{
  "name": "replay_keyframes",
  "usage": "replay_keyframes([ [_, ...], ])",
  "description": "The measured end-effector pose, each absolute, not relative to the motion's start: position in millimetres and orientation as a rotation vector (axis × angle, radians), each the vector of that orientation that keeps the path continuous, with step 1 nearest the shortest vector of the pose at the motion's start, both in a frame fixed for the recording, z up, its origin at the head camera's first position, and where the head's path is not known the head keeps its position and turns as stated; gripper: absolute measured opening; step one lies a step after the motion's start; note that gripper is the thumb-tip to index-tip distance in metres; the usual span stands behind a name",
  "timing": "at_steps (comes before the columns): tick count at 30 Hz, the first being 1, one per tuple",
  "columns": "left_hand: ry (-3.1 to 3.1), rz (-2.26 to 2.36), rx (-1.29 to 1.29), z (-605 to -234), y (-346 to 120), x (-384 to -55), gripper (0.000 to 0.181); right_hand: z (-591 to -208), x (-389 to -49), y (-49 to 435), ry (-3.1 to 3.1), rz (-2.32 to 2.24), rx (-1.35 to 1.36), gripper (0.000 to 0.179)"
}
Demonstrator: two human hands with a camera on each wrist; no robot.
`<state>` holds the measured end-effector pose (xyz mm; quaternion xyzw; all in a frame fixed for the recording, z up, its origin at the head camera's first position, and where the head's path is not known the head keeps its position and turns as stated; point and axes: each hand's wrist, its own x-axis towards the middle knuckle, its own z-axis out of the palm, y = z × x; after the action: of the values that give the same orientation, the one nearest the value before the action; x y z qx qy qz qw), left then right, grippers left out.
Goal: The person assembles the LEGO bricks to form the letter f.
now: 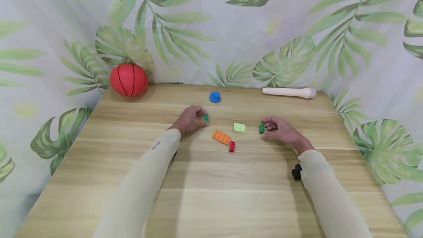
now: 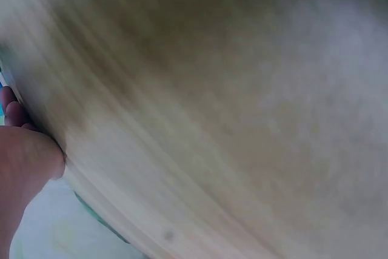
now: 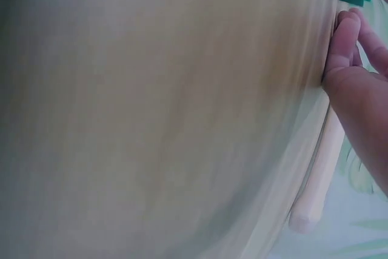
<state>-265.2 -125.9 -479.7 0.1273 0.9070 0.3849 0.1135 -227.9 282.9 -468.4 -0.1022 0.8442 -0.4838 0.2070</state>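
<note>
The left-hand grip (image 1: 191, 119), narrowed to a fingertip pinch, holds a small green studded plastic brick (image 1: 206, 117) above or on the wood-grain worktop (image 1: 218, 201), while the right-hand grip (image 1: 281, 130) similarly pinches a second small green studded plastic brick (image 1: 262, 128). Between them lie a pale lime studded plastic block (image 1: 239, 128), an orange rectangular plastic brick (image 1: 221, 137) and a short red plastic brick (image 1: 232, 146). Uneven thumb pressure could twist either green piece loose, and a low inward sweep of the right hand could knock the lime block askew.
</note>
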Motion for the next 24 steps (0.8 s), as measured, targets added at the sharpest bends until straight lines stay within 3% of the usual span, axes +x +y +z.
replay_keyframes([
  [10, 2.657, 1.170, 0.386, -482.6, -127.1, -263.1, 0.042, -469.1, -226.0, 276.4, 2.432, -1.281, -0.286, 0.053],
  [24, 2.599, 1.243, 0.378, -484.7, -129.5, -259.7, 0.036, -470.5, -219.2, 269.4, 2.479, -1.287, -0.285, 0.037],
])
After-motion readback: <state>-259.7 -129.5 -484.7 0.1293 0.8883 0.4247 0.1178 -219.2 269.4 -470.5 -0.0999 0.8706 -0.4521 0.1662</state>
